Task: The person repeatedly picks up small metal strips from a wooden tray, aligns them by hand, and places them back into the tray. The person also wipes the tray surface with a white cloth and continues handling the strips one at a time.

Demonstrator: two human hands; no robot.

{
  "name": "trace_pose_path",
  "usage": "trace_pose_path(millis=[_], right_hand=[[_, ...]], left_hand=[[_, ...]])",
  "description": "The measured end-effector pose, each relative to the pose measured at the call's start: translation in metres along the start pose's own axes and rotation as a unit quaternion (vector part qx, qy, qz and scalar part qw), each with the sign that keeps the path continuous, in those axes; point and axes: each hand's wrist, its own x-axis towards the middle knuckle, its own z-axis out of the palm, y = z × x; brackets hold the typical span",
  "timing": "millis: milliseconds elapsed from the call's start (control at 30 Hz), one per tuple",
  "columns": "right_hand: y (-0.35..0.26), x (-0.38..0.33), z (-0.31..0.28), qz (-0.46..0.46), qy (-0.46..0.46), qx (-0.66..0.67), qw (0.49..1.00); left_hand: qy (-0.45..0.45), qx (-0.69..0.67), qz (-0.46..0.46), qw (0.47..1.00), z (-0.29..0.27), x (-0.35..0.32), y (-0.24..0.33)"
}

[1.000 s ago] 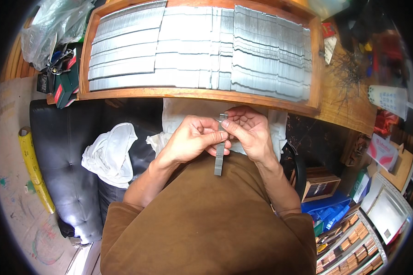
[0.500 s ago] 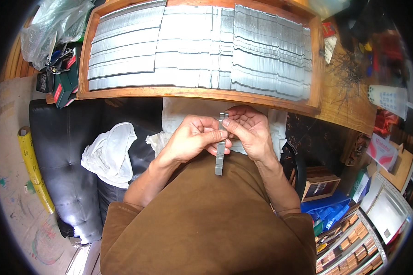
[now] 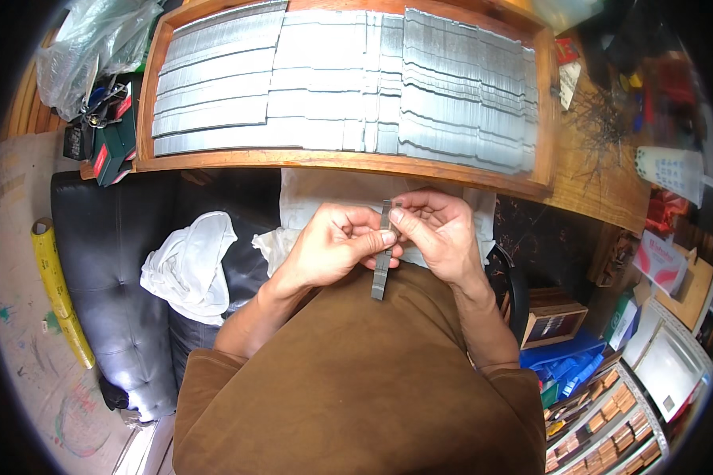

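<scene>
In front of my lap I hold a narrow strip (image 3: pixel 380 279) that looks like many thin grey metal pieces stacked in a row. My left hand (image 3: pixel 337 245) is closed round its middle, the thumb pressed across its face. At the strip's far end, my right hand (image 3: pixel 440 229) is closed in a pinch, thumb and forefinger on a small grey metal piece (image 3: pixel 397 204). Whether that piece is still part of the strip I cannot tell. Beyond both hands stands a wooden tray (image 3: pixel 348 161) holding long rows of similar silvery metal pieces (image 3: pixel 317 95).
A black padded seat (image 3: pixel 107 261) with a crumpled white cloth (image 3: pixel 190 269) is at the left, beside a yellow roll (image 3: pixel 59 293). To the right are a wooden box (image 3: pixel 554 317), blue plastic (image 3: pixel 566 364) and a rack of small wooden blocks (image 3: pixel 610 419). A plastic cup (image 3: pixel 669 170) lies at far right.
My right hand has shifted slightly right and nearer to me at the strip's far end. The strip tilts a little more; my left hand keeps its hold.
</scene>
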Motion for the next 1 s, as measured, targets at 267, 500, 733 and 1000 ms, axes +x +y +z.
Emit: trace_pose_path(millis=[267,500,733,1000], right_hand=[[0.002,0.0,-0.004,-0.028,-0.003,-0.04,0.999],[0.001,-0.006,0.0,-0.039,0.056,0.001,0.998],[-0.096,-0.055,-0.1,-0.28,0.101,-0.033,0.954],[-0.084,-0.069,-0.117,-0.248,0.281,-0.027,0.927]], left_hand=[[-0.004,0.001,-0.006,1.0,0.0,0.0,-0.002],[0.009,-0.015,-0.007,1.0,0.004,0.001,0.001],[0.028,-0.006,-0.022,0.999,0.0,-0.002,0.004],[-0.004,-0.028,-0.028,0.999,0.011,0.006,0.002]])
